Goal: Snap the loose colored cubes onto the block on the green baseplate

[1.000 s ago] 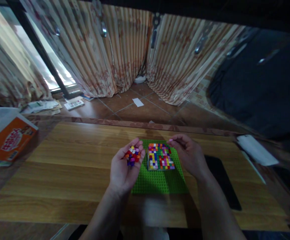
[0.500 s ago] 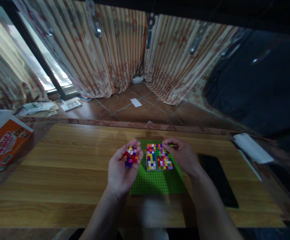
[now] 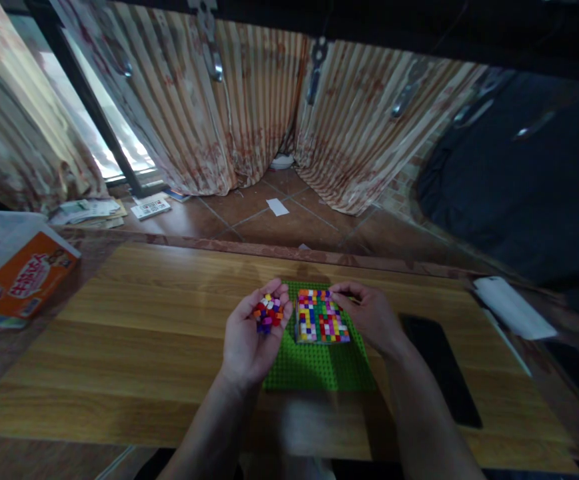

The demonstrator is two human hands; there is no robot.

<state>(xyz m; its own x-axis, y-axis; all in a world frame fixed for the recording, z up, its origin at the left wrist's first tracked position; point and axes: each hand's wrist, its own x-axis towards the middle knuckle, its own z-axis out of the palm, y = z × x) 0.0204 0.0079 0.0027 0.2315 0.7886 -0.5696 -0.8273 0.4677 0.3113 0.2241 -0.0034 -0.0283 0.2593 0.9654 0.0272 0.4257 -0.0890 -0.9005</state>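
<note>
The left hand (image 3: 250, 341) is cupping loose bricks (image 3: 269, 313) as the right hand (image 3: 373, 317), fingertips together, is touching the mosaic (image 3: 322, 321) on a green baseplate (image 3: 314, 369).

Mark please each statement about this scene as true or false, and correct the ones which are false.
1. The left hand holds a pile of small coloured bricks in its palm. True.
2. The right hand is far away from the multicoloured block. False: its fingertips are at the block's far right corner.
3. The green baseplate lies on the wooden table. True.
4. The flat black object is left of the baseplate. False: it is on the right.
5. The box with the orange label is at the left side of the view. True.
</note>
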